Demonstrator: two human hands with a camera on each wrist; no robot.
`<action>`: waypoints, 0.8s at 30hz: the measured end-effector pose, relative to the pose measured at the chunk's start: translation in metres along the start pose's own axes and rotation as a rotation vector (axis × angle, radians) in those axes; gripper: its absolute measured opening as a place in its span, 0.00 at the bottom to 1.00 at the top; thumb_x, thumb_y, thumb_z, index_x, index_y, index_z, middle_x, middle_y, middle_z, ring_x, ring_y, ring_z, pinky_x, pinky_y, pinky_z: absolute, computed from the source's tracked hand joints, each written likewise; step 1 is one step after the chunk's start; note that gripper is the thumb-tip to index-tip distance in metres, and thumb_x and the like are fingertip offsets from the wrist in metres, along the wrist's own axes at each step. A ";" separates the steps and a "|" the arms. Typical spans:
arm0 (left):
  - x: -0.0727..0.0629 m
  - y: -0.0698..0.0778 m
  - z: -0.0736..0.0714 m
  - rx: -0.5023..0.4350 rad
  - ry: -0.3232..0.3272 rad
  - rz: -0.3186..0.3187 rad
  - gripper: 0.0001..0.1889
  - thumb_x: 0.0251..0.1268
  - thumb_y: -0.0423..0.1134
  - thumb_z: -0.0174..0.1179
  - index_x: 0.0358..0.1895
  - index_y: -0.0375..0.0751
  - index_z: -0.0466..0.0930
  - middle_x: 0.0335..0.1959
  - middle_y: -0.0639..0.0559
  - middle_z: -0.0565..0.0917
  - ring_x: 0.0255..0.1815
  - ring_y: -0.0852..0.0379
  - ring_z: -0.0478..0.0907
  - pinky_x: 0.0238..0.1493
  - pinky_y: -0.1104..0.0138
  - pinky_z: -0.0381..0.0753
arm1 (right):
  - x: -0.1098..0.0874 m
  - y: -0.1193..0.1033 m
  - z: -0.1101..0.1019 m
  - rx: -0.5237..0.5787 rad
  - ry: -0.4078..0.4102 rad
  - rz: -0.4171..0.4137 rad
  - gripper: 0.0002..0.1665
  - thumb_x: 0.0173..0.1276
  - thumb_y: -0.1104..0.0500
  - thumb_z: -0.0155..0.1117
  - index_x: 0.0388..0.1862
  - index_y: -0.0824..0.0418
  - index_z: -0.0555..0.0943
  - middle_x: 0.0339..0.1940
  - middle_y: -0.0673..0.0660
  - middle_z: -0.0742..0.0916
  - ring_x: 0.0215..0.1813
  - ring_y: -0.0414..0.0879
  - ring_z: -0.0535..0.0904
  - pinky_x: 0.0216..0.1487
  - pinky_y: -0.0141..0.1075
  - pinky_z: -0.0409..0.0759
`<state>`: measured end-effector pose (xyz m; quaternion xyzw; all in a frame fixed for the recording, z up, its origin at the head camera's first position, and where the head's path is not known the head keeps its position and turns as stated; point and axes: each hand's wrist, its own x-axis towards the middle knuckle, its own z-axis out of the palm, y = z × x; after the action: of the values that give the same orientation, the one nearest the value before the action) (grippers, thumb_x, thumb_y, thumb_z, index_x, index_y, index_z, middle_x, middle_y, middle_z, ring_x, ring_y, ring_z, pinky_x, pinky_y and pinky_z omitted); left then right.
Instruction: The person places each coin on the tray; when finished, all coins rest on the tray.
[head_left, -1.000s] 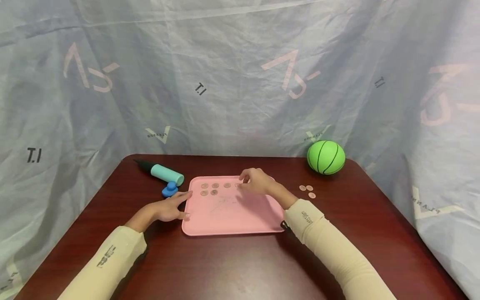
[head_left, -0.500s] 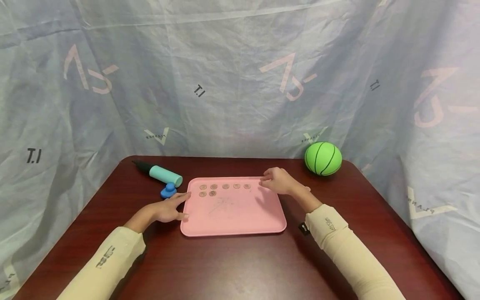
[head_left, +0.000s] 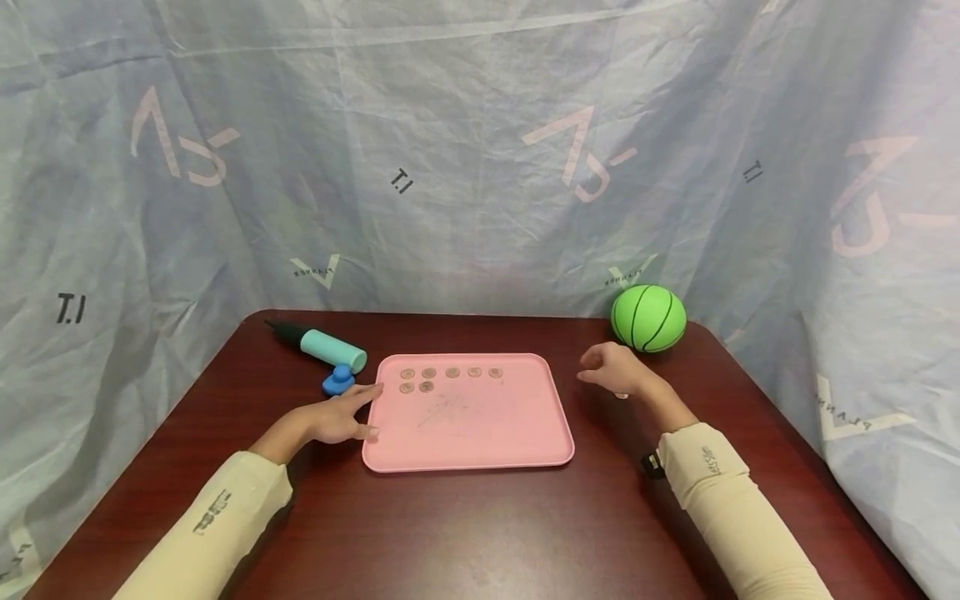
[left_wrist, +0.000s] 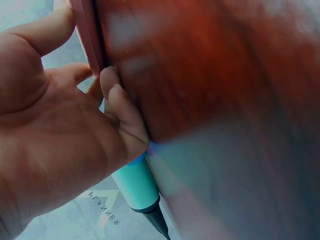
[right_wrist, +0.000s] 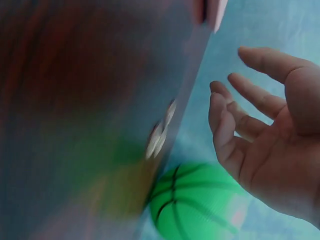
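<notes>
A pink tray lies on the table, with several coins in two rows along its far left part. My left hand rests at the tray's left edge, thumb and fingers spread against the rim. To the right of the tray, my right hand is above the table, fingers loosely bent and nothing between them. Part of one loose coin shows below it in the head view. The right wrist view shows loose coins on the table, apart from the relaxed fingers.
A green ball stands at the far right of the dark red table. Left of the tray are a small blue object and a turquoise cylinder with a black pointed end. Grey cloth hangs behind the table.
My right hand has moved right, from the tray's far part to over the loose coins. One more coin shows at the right end of the tray's far row. My left hand stays put.
</notes>
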<state>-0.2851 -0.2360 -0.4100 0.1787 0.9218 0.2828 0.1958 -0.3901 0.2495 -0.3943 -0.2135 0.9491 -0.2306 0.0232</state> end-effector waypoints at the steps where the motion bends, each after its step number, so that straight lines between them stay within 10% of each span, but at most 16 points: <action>1: 0.000 0.000 0.000 -0.005 -0.003 -0.005 0.47 0.66 0.51 0.63 0.78 0.31 0.46 0.77 0.30 0.48 0.76 0.29 0.45 0.71 0.38 0.49 | -0.003 0.006 -0.002 -0.001 -0.014 0.019 0.20 0.65 0.58 0.68 0.49 0.72 0.82 0.40 0.61 0.87 0.33 0.48 0.84 0.41 0.45 0.82; 24: 0.006 -0.004 0.002 -0.022 -0.003 -0.037 0.48 0.65 0.49 0.64 0.79 0.34 0.46 0.78 0.33 0.47 0.78 0.31 0.43 0.72 0.39 0.48 | -0.006 0.046 -0.005 -0.020 -0.094 0.131 0.17 0.69 0.53 0.66 0.41 0.68 0.83 0.16 0.52 0.83 0.25 0.43 0.78 0.37 0.38 0.75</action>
<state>-0.2906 -0.2358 -0.4156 0.1600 0.9216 0.2888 0.2042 -0.4038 0.2908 -0.4109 -0.1617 0.9611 -0.2089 0.0805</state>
